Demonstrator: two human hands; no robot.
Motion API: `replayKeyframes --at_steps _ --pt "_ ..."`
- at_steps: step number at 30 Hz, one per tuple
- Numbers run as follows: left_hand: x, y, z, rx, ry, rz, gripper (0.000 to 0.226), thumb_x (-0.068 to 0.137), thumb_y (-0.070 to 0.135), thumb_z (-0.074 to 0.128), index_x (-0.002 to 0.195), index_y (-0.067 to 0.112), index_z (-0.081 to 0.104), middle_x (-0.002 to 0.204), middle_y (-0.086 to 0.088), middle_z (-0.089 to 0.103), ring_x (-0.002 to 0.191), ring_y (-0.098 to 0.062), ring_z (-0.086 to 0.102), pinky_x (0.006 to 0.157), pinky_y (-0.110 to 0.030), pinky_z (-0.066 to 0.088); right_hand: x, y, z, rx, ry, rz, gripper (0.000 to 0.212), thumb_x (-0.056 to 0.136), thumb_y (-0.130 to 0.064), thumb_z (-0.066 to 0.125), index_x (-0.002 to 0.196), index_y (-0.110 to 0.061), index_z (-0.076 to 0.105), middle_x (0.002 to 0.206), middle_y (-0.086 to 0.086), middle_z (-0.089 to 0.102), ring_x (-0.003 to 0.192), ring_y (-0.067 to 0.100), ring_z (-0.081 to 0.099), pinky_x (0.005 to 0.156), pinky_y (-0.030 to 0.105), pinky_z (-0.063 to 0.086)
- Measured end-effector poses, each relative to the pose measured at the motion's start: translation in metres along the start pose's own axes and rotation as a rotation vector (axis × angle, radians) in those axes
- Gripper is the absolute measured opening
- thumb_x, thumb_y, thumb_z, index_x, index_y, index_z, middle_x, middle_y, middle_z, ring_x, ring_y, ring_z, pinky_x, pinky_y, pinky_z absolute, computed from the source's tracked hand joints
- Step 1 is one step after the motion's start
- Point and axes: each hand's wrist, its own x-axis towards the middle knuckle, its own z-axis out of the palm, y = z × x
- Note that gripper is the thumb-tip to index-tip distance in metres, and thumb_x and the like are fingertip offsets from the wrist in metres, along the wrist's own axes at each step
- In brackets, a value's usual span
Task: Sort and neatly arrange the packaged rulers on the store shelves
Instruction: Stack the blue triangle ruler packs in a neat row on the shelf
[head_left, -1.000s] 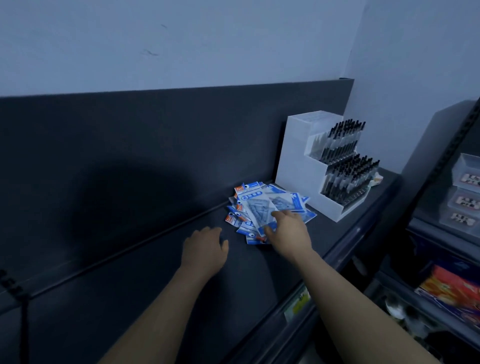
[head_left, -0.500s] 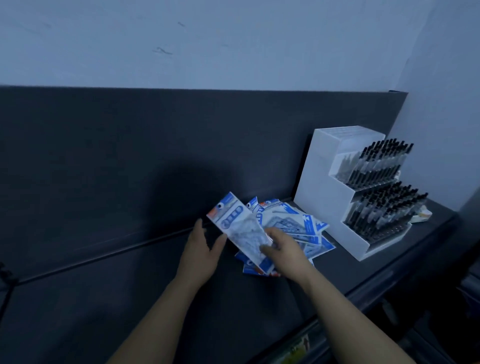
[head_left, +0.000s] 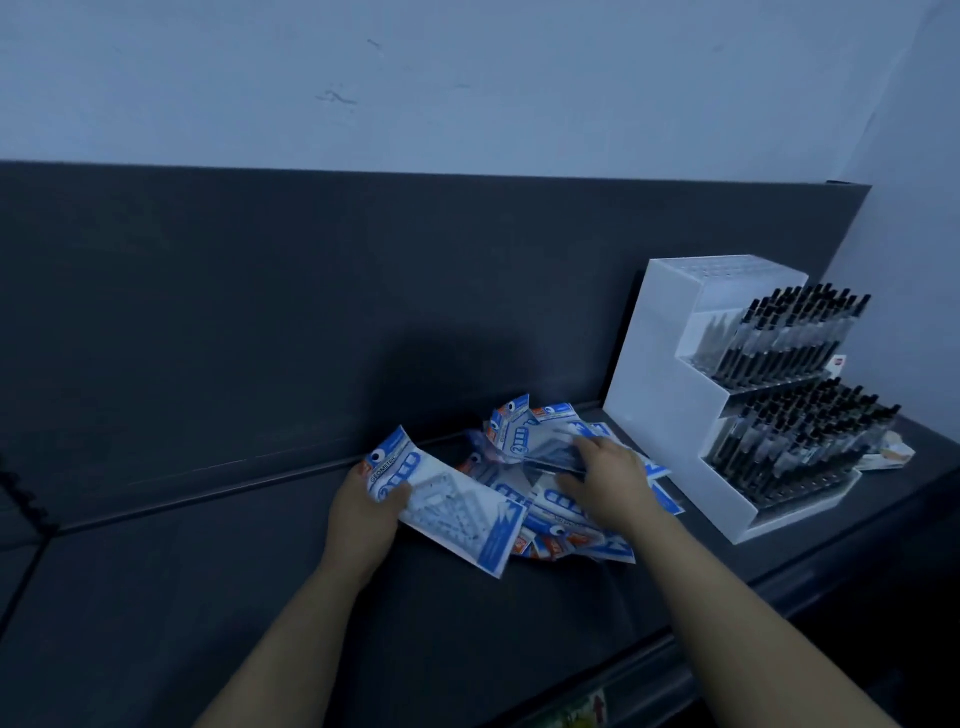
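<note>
A: Which way does the ruler packet (head_left: 447, 501) in the left hand (head_left: 363, 512) lie?

B: Its long axis runs from the thumb's grip at the blue header, up by the back panel (head_left: 311, 312), down and rightward to the far corner near the shelf (head_left: 467, 649) front. The printed face is up, and the free end overlaps the left edge of the pile of ruler packets (head_left: 571, 519).

A: And the grasp?

B: The left hand pinches the header end, thumb on top, fingers beneath. The right hand (head_left: 610, 483) is curled over a second packet (head_left: 545, 447) at the top of the pile; whether it has truly closed on it I cannot tell (that part is blurred).

A: What changed from half a second ago?

B: Then the right hand held the first packet by its lower end, with the left hand just touching its side. Now the left hand alone has it, and the right has gone to the pile.

A: Anything nearby?

B: Right of the right hand, well clear of the pile, a white stepped pen display (head_left: 727, 415) stands on the shelf, its tiers full of black-capped pens. Nothing blocks either hand.
</note>
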Motion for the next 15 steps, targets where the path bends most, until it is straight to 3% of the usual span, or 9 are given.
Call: replayKeyframes --at_steps 3,6,8,10,13,15 --pt "0.001 -0.001 0.0 -0.025 0.048 -0.046 0.015 0.093 0.007 0.055 0.102 0.018 0.058 0.102 -0.007 0.069 0.089 -0.021 0.067 0.08 -0.044 0.058 -0.004 -0.005 0.002 0.04 0.211 -0.079 0.024 0.093 -0.027 0.048 0.106 -0.014 0.064 0.104 0.005 0.062 0.1 0.027 0.056 0.08 0.033 0.038" --pt "-0.001 -0.001 -0.005 -0.099 0.078 -0.081 0.017 0.097 0.006 0.049 0.107 0.015 0.058 0.103 -0.01 0.069 0.09 -0.027 0.069 0.076 -0.047 0.059 -0.006 -0.017 0.0 0.168 0.239 -0.137 0.025 0.098 -0.021 0.042 0.103 -0.013 0.064 0.097 0.007 0.064 0.09 0.028 0.059 0.067 0.032 0.038" --pt "-0.006 0.002 -0.01 -0.157 0.088 -0.073 0.02 0.099 0.007 0.041 0.11 0.009 0.058 0.101 -0.013 0.07 0.088 -0.028 0.07 0.069 -0.042 0.06 -0.01 -0.029 0.003 0.16 0.198 -0.249 0.032 0.097 -0.02 0.04 0.121 -0.013 0.059 0.114 0.009 0.061 0.103 0.03 0.056 0.08 0.036 0.044" --pt "-0.013 0.007 -0.015 -0.215 0.088 -0.067 0.025 0.102 0.01 0.036 0.105 0.006 0.059 0.097 -0.014 0.071 0.085 -0.028 0.071 0.062 -0.036 0.059 -0.017 -0.046 0.013 0.038 0.16 -0.365 0.048 0.094 -0.026 0.033 0.14 -0.015 0.045 0.133 0.01 0.052 0.118 0.033 0.049 0.095 0.042 0.039" --pt "-0.019 0.012 -0.026 -0.275 0.059 -0.071 0.03 0.104 0.02 0.036 0.105 0.007 0.063 0.097 -0.015 0.073 0.086 -0.029 0.072 0.064 -0.036 0.059 -0.032 -0.076 0.027 -0.052 0.003 -0.42 0.055 0.097 -0.03 0.029 0.151 -0.021 0.022 0.155 0.006 0.026 0.142 0.027 0.022 0.114 0.045 0.016" --pt "-0.022 0.015 -0.036 -0.324 0.008 -0.079 0.033 0.103 0.032 0.041 0.108 0.009 0.064 0.098 -0.014 0.074 0.088 -0.029 0.072 0.073 -0.042 0.059 -0.04 -0.094 0.035 -0.105 -0.072 -0.435 0.06 0.096 -0.038 0.019 0.153 -0.021 0.012 0.159 0.004 0.015 0.146 0.021 0.009 0.118 0.044 0.003"
